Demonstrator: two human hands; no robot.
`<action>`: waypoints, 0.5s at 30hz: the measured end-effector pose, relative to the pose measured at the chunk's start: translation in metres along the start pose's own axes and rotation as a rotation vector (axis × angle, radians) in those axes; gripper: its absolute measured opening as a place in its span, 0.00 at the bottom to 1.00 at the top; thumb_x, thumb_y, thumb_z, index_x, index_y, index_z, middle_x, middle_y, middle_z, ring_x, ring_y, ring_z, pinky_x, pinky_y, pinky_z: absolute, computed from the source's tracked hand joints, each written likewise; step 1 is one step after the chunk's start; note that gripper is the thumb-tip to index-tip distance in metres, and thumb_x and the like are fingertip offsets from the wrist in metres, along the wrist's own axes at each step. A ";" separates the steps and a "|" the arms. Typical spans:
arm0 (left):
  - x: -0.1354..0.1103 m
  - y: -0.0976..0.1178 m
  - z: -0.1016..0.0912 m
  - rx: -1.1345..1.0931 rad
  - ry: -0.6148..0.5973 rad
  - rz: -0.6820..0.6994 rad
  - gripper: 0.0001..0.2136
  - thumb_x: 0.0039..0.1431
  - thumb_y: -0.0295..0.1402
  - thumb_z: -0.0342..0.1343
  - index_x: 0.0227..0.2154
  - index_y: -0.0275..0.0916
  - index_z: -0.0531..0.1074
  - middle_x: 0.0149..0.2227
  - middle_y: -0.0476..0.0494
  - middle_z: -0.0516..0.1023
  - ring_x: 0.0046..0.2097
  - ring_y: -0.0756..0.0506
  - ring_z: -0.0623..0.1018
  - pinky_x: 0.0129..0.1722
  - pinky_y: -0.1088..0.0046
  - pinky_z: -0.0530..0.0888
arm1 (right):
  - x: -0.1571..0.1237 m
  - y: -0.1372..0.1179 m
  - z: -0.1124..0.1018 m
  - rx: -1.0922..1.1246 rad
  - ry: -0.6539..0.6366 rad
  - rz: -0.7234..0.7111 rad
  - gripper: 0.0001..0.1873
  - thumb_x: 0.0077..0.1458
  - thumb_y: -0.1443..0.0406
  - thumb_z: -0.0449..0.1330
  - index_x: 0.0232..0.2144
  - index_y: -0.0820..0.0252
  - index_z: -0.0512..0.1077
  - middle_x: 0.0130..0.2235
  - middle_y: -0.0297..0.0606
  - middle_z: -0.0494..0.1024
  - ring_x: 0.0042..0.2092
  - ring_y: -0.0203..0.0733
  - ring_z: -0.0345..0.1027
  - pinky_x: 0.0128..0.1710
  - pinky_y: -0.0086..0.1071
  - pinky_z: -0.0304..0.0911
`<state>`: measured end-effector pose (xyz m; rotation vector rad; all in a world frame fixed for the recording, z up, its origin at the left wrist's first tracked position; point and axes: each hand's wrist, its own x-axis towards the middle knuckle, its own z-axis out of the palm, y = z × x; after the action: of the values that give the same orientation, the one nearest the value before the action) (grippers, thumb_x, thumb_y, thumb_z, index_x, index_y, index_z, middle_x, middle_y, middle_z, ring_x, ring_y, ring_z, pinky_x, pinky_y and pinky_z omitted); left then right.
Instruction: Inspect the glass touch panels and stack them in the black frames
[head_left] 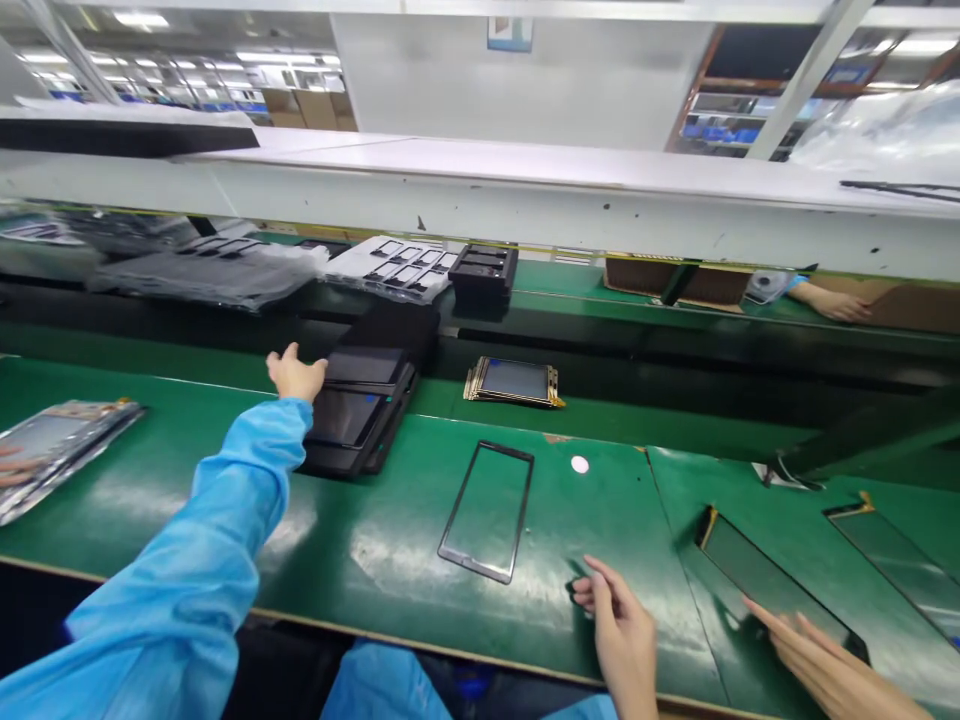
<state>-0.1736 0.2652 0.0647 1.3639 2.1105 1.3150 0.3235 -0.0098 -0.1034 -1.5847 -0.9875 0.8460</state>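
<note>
My left hand [295, 375], in a blue sleeve, reaches to the left edge of a stack of black trays [397, 420]. Its fingers are spread and hold nothing; whether they touch the tray is unclear. Dark screen panels [343, 415] lie in the top tray. My right hand [622, 625] hovers low over the green bench, index finger stretched out, other fingers loosely bent, nothing visible in it. Between my hands a thin black rectangular frame [448, 540] lies flat, with the bench showing through. A white round sticker [580, 464] lies to its right.
Behind the frame sits a stack of display panels [516, 380] with gold edges. On the right, a co-worker's hand [825, 655] is at a dark glass panel [780, 580]; another panel [900, 560] lies beyond. Far left, another person's fingers touch a silvery bag [75, 450]. A white shelf [450, 195] crosses above.
</note>
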 end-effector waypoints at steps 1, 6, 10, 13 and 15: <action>-0.006 0.001 0.003 0.061 -0.017 0.034 0.18 0.71 0.37 0.61 0.59 0.37 0.73 0.60 0.37 0.76 0.56 0.36 0.79 0.55 0.50 0.78 | -0.001 0.001 0.001 -0.012 -0.004 -0.024 0.27 0.63 0.43 0.62 0.43 0.58 0.85 0.30 0.44 0.86 0.30 0.53 0.82 0.33 0.43 0.81; -0.081 0.009 0.071 0.258 -0.415 0.191 0.12 0.68 0.37 0.64 0.48 0.36 0.80 0.46 0.41 0.84 0.48 0.40 0.83 0.55 0.54 0.77 | -0.004 0.004 0.005 -0.125 -0.001 -0.118 0.26 0.68 0.47 0.55 0.43 0.60 0.84 0.30 0.43 0.86 0.30 0.48 0.82 0.34 0.40 0.81; -0.156 0.017 0.143 0.296 -0.708 0.278 0.14 0.70 0.40 0.63 0.51 0.37 0.78 0.49 0.40 0.83 0.48 0.40 0.83 0.53 0.53 0.79 | 0.024 0.005 -0.026 -0.371 0.122 -0.212 0.29 0.68 0.47 0.51 0.44 0.61 0.84 0.49 0.55 0.86 0.52 0.57 0.81 0.57 0.52 0.73; -0.180 0.023 0.168 0.274 -0.766 0.268 0.17 0.69 0.39 0.63 0.57 0.37 0.75 0.49 0.40 0.82 0.49 0.39 0.82 0.53 0.51 0.78 | 0.057 0.009 -0.078 -0.626 0.264 -0.208 0.35 0.68 0.48 0.49 0.59 0.68 0.77 0.70 0.64 0.66 0.71 0.68 0.58 0.68 0.66 0.54; -0.179 0.023 0.171 0.227 -0.782 0.231 0.23 0.65 0.35 0.64 0.61 0.37 0.74 0.41 0.43 0.83 0.43 0.40 0.83 0.51 0.54 0.79 | 0.066 0.013 -0.113 -0.785 0.284 -0.170 0.38 0.68 0.48 0.48 0.66 0.71 0.70 0.72 0.67 0.61 0.74 0.72 0.50 0.67 0.73 0.48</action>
<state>0.0422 0.2082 -0.0455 1.8620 1.6081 0.4581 0.4540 0.0042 -0.0948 -2.1539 -1.3019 0.0811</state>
